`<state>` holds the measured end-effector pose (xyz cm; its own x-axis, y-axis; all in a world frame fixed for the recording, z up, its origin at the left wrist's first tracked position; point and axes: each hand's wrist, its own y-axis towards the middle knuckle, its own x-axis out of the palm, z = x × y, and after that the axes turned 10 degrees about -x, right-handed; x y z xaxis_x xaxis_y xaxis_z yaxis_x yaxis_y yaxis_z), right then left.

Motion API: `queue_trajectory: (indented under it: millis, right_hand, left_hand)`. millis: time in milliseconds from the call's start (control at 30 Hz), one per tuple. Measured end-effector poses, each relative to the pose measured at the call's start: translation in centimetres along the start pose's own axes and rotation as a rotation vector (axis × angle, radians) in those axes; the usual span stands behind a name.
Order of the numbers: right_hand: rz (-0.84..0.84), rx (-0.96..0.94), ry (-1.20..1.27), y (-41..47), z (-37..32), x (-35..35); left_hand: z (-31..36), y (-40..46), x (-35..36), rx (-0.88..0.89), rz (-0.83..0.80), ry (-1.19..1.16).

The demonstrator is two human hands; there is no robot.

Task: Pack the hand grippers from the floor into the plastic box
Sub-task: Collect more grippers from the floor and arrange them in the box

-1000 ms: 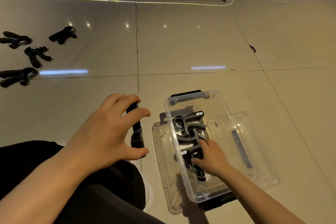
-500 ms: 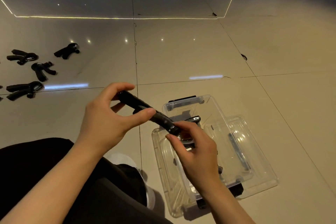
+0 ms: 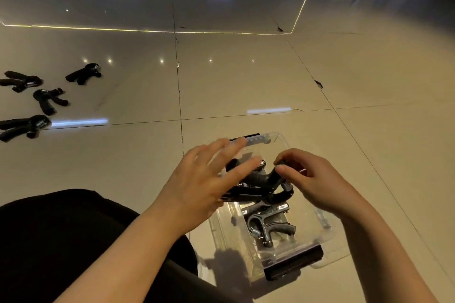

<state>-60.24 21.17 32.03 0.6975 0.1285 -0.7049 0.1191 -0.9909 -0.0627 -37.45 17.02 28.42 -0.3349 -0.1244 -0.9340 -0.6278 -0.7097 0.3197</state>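
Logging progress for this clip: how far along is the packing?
Partly done. One hand gripper already lies in the plastic box. The right hand pinches another gripper over the box, left hand open beside it. Four grippers remain on the floor.

glossy tiled floor (image 3: 246, 76) carries four black hand grippers (image 3: 48, 99) at left and the clear plastic box (image 3: 327, 229).

Hand gripper (image 3: 261, 179) over plastic box (image 3: 317, 236)
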Motion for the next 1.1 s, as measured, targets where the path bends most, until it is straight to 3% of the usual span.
queue_trajectory:
  millis: [133,267,367,633,767,900,1100]
  right_hand:
    - [-0.021,-0.023,-0.003,-0.3,-0.4,-1.3]
    - [0.021,-0.057,0.108,-1.0,-1.1,-1.4]
    - [0.181,-0.068,0.228,-1.4,-1.6,-1.4]
    - [0.382,-0.24,0.027,-2.0,-2.4,0.7]
    - [0.343,-0.197,-0.005,-2.6,-2.1,3.3]
    - [0.137,-0.208,-0.032,-3.8,-0.9,5.7]
    - [0.132,-0.375,-0.128,-3.3,-0.3,5.1]
  left_hand:
    - [-0.1,-0.2,0.7,0.122,-0.038,0.094]
    - [0.0,-0.4,0.3,0.158,0.181,0.14]
    - [0.5,-0.8,-0.4,0.157,0.259,0.123]
    - [0.5,-2.5,-1.9,0.192,0.26,0.093]
    - [-0.2,-3.9,-1.7,0.219,0.124,0.127]
    - [0.4,-4.2,-1.8,0.057,0.002,-0.123]
    - [1.2,-3.2,-1.7,-0.157,-0.056,-0.471]
